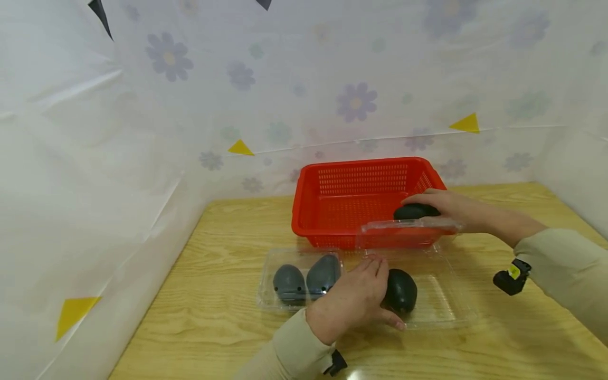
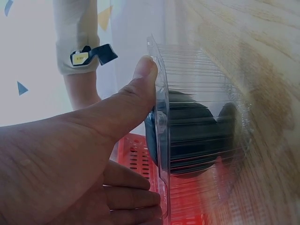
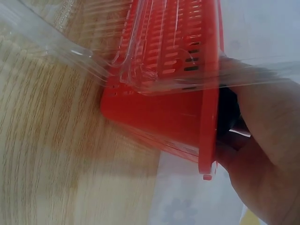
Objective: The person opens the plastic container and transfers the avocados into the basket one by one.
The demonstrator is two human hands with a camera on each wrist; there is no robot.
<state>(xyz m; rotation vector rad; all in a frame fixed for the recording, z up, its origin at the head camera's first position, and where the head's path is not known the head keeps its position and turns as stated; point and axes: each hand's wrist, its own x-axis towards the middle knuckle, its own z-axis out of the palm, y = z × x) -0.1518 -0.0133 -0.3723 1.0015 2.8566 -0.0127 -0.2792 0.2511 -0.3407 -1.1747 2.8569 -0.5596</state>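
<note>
My right hand grips a dark avocado inside the front right corner of the red basket. In the right wrist view that avocado is mostly hidden behind the basket rim. My left hand rests at the left side of an open clear plastic clamshell box, thumb and fingers extended along its rim in the left wrist view. One avocado lies in the box's left half, beside my left hand. The box's raised lid overlaps the basket's front wall.
Left of my left hand stands a clear box holding two avocados, its lid down. The wooden table meets a white flowered sheet at the back and left.
</note>
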